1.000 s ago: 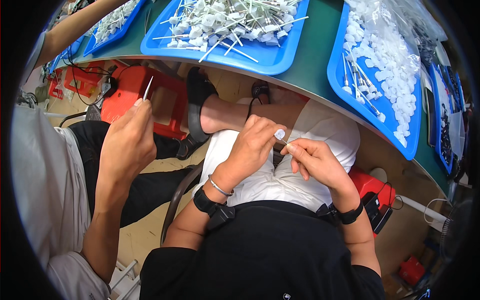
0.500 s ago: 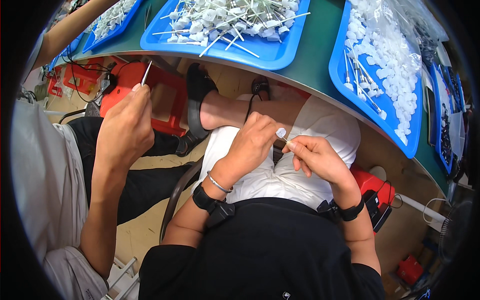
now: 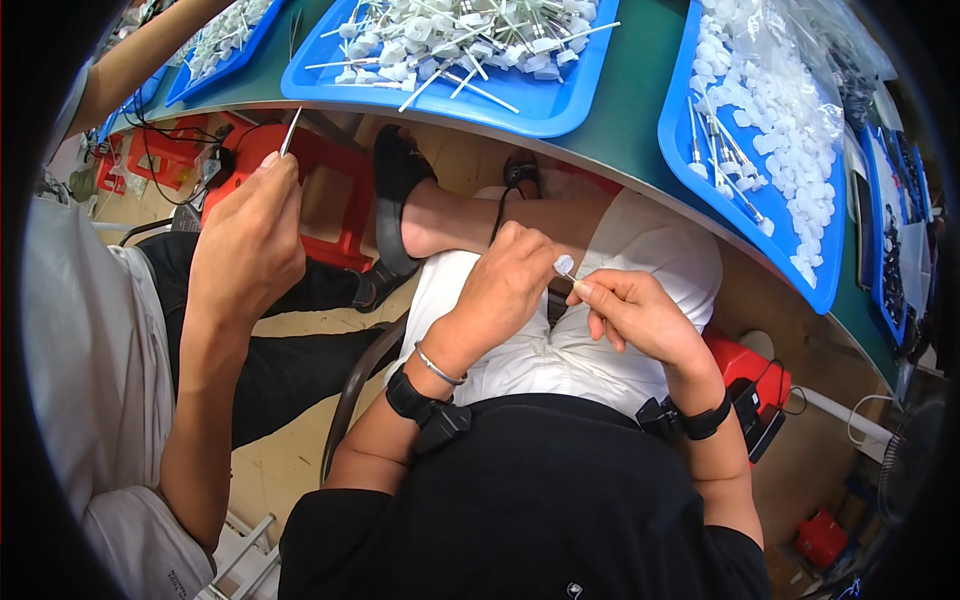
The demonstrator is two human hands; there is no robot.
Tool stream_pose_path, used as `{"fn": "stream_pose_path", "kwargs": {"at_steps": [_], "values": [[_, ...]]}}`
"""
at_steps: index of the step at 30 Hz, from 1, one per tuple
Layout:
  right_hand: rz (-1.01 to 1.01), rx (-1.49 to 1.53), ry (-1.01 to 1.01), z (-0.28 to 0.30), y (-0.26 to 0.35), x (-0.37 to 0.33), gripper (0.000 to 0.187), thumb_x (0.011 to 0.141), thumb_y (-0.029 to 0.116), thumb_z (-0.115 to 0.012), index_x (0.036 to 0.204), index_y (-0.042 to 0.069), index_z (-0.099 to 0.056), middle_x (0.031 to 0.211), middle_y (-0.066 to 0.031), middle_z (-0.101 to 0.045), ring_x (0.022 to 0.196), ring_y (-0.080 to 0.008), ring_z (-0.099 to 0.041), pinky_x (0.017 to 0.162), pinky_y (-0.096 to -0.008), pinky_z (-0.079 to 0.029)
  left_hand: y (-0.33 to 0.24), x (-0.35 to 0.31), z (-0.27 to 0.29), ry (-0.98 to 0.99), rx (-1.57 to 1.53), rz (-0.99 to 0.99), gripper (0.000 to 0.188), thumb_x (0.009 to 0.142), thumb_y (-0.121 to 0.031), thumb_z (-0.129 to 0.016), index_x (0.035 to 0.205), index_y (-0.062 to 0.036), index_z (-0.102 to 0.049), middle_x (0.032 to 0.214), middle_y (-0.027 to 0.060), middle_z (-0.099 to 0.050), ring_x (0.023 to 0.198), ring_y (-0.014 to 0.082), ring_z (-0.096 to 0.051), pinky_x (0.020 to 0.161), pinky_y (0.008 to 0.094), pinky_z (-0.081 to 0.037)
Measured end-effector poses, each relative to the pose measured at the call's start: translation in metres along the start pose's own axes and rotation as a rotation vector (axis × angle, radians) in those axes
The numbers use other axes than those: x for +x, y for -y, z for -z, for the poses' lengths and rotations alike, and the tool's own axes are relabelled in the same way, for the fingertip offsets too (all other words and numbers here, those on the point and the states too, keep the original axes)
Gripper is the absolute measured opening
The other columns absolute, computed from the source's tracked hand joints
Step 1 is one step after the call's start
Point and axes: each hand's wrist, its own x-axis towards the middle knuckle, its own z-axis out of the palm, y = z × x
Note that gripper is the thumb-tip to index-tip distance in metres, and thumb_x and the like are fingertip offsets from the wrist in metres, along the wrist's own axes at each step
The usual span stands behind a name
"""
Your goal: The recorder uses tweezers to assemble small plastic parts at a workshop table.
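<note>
Above my lap, my right hand [image 3: 640, 312] pinches a thin stem between thumb and forefinger. At the stem's upper end sits a small white plastic cap [image 3: 564, 264], beside the fingertips of my left hand [image 3: 508, 280]. The left fingers are curled closed, their tips turned away, so whatever they hold is hidden. Beyond my hands, a blue tray [image 3: 545, 122] on the table holds a heap of white caps with thin rods [image 3: 470, 35]. The blue tray at right [image 3: 815, 290] carries many loose white caps [image 3: 790, 150] and several rods with caps [image 3: 725, 160].
To my left, a co-worker's hand [image 3: 245, 245] holds a slim pointed metal tool [image 3: 291, 130]. The green table [image 3: 640, 90] has its edge just past my knees. Red stools [image 3: 340, 225] stand below it. A clear plastic bag [image 3: 790, 50] lies over the right tray.
My hands and the white cap have barely shifted. The co-worker's hand at left has moved slightly, its tool tip a little higher and further left.
</note>
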Motion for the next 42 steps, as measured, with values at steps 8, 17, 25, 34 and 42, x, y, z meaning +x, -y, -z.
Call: {"fn": "stream_pose_path", "kwargs": {"at_steps": [8, 17, 25, 34, 42], "values": [[0.019, 0.038, 0.018, -0.0002, -0.0033, 0.0021, 0.030, 0.098, 0.028, -0.053, 0.092, 0.002, -0.067, 0.058, 0.0000, -0.057, 0.043, -0.0050, -0.043, 0.044, -0.0211, -0.036, -0.0004, 0.0001, 0.0000, 0.002, -0.010, 0.014, 0.016, 0.080, 0.002, -0.064, 0.095, -0.0016, -0.063, 0.090, 0.0096, -0.058, 0.085, 0.0295, -0.051, 0.072, 0.0379, -0.046], [0.022, 0.077, 0.053, 0.0016, -0.0051, 0.0036, 0.030, 0.099, 0.027, -0.051, 0.092, 0.002, -0.066, 0.059, -0.0009, -0.057, 0.042, -0.0048, -0.042, 0.043, -0.0206, -0.035, 0.0005, -0.0003, -0.0015, -0.010, -0.050, 0.017, 0.018, 0.080, 0.002, -0.064, 0.098, -0.0017, -0.063, 0.089, 0.0094, -0.059, 0.084, 0.0290, -0.051, 0.071, 0.0367, -0.045], [0.002, 0.124, 0.068, 0.0029, -0.0081, 0.0049, 0.031, 0.099, 0.028, -0.051, 0.092, 0.002, -0.066, 0.059, -0.0014, -0.058, 0.042, -0.0044, -0.042, 0.044, -0.0202, -0.035, 0.0004, -0.0001, -0.0028, -0.019, -0.076, 0.023, 0.019, 0.080, 0.002, -0.064, 0.099, -0.0018, -0.063, 0.088, 0.0093, -0.059, 0.084, 0.0286, -0.051, 0.071, 0.0366, -0.044], [0.035, 0.079, 0.033, 0.0009, -0.0067, 0.0032, 0.029, 0.099, 0.027, -0.052, 0.092, 0.003, -0.066, 0.059, 0.0002, -0.057, 0.043, -0.0043, -0.042, 0.044, -0.0200, -0.036, 0.0010, -0.0004, -0.0040, -0.019, -0.097, 0.033, 0.017, 0.082, 0.000, -0.064, 0.099, -0.0011, -0.064, 0.087, 0.0092, -0.059, 0.083, 0.0287, -0.051, 0.071, 0.0364, -0.044], [0.127, -0.069, -0.088, -0.0005, -0.0080, 0.0017, 0.024, 0.094, 0.022, -0.059, 0.097, 0.001, -0.070, 0.059, 0.0004, -0.056, 0.050, -0.0060, -0.047, 0.048, -0.0252, -0.039, -0.0002, -0.0006, -0.0036, 0.008, -0.111, 0.062, 0.014, 0.082, -0.001, -0.063, 0.096, -0.0022, -0.063, 0.088, 0.0080, -0.057, 0.086, 0.0281, -0.050, 0.075, 0.0368, -0.045]]}}
